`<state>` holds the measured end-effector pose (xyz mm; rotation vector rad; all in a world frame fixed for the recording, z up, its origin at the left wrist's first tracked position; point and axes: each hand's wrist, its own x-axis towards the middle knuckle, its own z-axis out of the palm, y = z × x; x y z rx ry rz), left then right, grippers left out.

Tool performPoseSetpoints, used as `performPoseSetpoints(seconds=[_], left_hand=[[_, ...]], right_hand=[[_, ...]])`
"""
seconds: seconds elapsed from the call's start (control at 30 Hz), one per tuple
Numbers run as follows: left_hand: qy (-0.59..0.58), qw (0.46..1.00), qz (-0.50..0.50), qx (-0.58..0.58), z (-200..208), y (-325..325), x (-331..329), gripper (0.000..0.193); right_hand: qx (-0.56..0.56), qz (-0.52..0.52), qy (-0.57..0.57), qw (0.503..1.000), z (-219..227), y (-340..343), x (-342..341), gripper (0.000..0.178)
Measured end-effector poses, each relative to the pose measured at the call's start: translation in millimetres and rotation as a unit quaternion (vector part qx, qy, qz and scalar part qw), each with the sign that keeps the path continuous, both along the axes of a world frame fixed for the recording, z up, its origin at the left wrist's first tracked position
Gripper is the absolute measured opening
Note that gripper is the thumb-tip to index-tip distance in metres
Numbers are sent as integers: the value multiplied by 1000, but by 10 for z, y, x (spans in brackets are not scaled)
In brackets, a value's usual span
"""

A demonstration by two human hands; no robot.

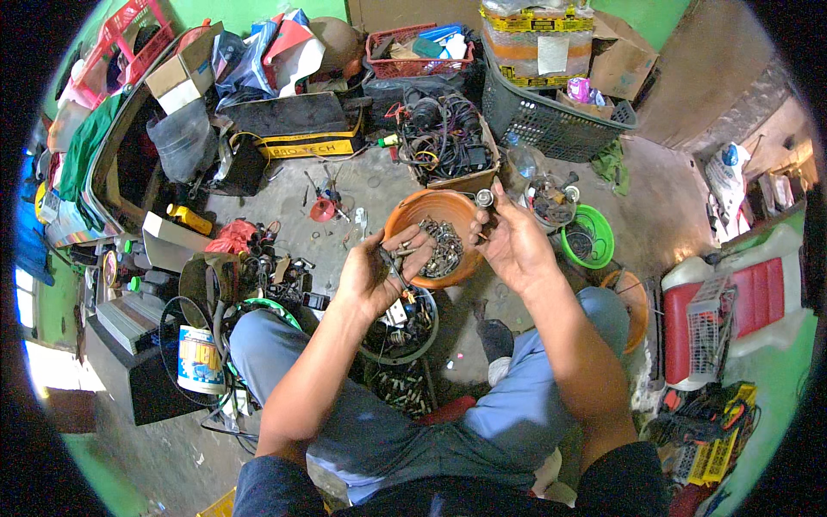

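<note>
My left hand (379,274) is cupped palm up, with several small metal pieces, bolt-like, lying on its palm and fingers. Raised beside it, my right hand (515,243) pinches a short dark cylindrical part (485,200) with a shiny round end between thumb and fingers. Between and behind the hands stands an orange bowl (412,208), heaped with small metal hardware (443,245) that looks like bolts and screws. Below the left hand a grey bucket (433,332) contains mixed dark and white parts, partly hidden by my wrist.
Behind the bowl sits a cardboard box of tangled cables (444,133). On the right are a green basin (608,233), an orange basin (636,302) and a red-and-white container (758,297). A dark crate (551,125) stands at the back. Loose parts (280,271) clutter the left floor.
</note>
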<state>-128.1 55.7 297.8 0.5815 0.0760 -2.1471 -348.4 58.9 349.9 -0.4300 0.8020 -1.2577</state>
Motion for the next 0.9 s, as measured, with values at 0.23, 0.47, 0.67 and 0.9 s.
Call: performPoseSetpoints(seconds=[0.23, 0.47, 0.67, 0.9], left_hand=[[-14, 1000, -16, 0, -3, 24, -80, 50], [-31, 996, -82, -31, -57, 27, -485, 50], [-57, 989, -130, -35, -82, 202, -1179, 50], [-13, 975, -220, -16, -187, 457, -1965, 43]], right_hand=[[-13, 5, 22, 1000, 120, 127, -68, 24], [-72, -29, 97, 992, 119, 499, -627, 21], [-107, -202, 209, 951, 115, 1032, -1656, 18], [36, -419, 371, 828, -341, 1768, -2806, 23]])
